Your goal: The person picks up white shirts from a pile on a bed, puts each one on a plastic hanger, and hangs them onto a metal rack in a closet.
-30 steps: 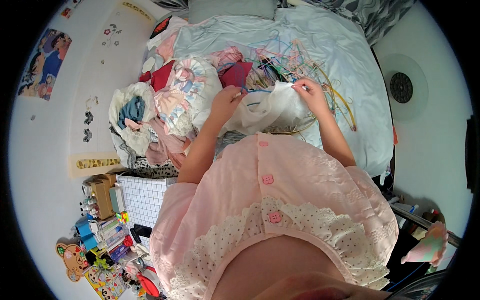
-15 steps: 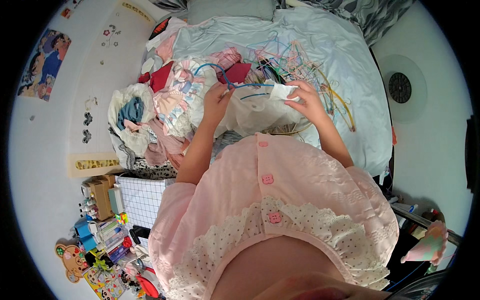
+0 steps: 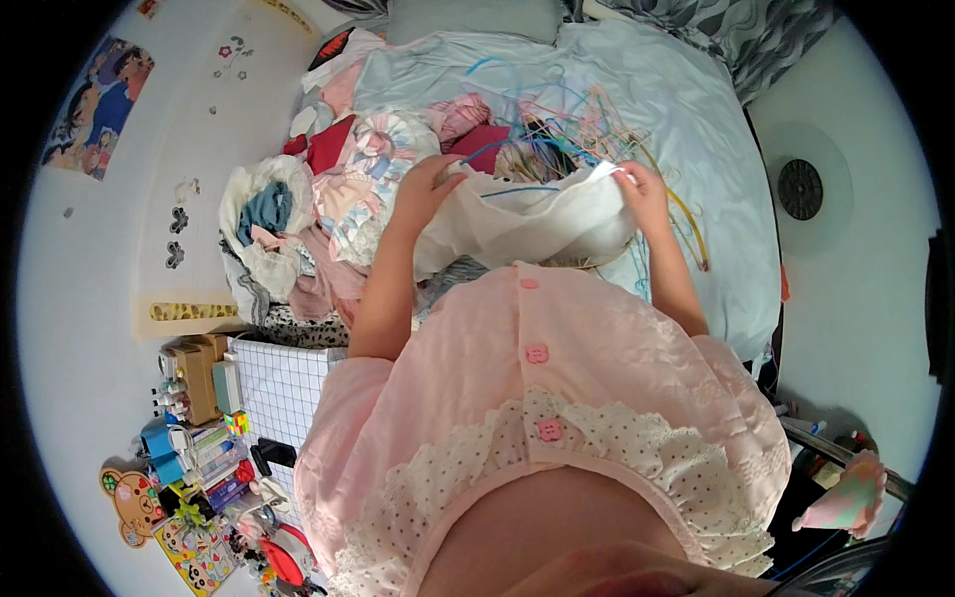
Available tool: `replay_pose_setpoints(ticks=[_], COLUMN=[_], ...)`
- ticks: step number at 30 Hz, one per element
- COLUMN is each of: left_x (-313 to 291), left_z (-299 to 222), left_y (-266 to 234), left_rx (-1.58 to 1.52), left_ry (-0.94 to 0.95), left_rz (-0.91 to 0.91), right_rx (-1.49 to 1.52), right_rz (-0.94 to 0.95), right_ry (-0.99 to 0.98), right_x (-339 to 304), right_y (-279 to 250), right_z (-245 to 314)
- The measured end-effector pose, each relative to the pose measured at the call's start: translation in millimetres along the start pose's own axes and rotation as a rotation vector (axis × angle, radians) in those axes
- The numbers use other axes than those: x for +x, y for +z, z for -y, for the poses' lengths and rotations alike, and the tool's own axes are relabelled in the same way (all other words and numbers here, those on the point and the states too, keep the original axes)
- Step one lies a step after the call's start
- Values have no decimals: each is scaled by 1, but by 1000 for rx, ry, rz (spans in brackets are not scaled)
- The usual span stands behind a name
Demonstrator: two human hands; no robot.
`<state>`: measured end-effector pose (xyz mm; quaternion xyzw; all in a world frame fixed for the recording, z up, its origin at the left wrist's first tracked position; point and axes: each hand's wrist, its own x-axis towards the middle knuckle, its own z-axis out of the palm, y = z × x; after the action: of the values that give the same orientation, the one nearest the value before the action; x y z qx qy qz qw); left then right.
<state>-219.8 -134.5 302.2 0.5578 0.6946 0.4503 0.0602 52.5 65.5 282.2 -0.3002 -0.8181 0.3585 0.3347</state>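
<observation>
A white, thin garment (image 3: 542,224) spreads between my two hands in front of my body. A blue clothes hanger (image 3: 519,191) sits partly inside it. Its lower bar shows at the garment's opening, and its sloping arms rise on the far side, partly blurred. My left hand (image 3: 428,194) is closed at the garment's left upper edge, by the end of the hanger's arm. At the opposite upper edge, my right hand (image 3: 645,197) pinches the white cloth between thumb and fingers. Folds of cloth hide the hanger's ends.
Clothes are heaped on the bed's left, including a ruffled pastel garment (image 3: 373,174), a red cloth (image 3: 330,146) and a white bag (image 3: 239,199) with blue cloth inside. Tangled coloured hangers (image 3: 602,124) lie beyond my hands on the pale blue sheet (image 3: 686,99). A gridded white surface (image 3: 279,383) stands lower left.
My left hand has shifted from the hanger's neck to its left end. My right hand has moved right, drawing the white cloth wider over the hanger. The hanger has turned, its hook now farther away.
</observation>
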Motion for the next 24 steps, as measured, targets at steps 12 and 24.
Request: replay_pose_setpoints(ticks=[12, 24], left_x=[3, 18], left_z=[-7, 12], left_y=[-22, 6], left_rx=[192, -582], left_ry=[9, -631], left_rz=[76, -50], right_rx=[186, -493], right_rz=[79, -657], right_ry=[143, -157], right_x=[9, 30], right_y=[-29, 46], right_z=[2, -18])
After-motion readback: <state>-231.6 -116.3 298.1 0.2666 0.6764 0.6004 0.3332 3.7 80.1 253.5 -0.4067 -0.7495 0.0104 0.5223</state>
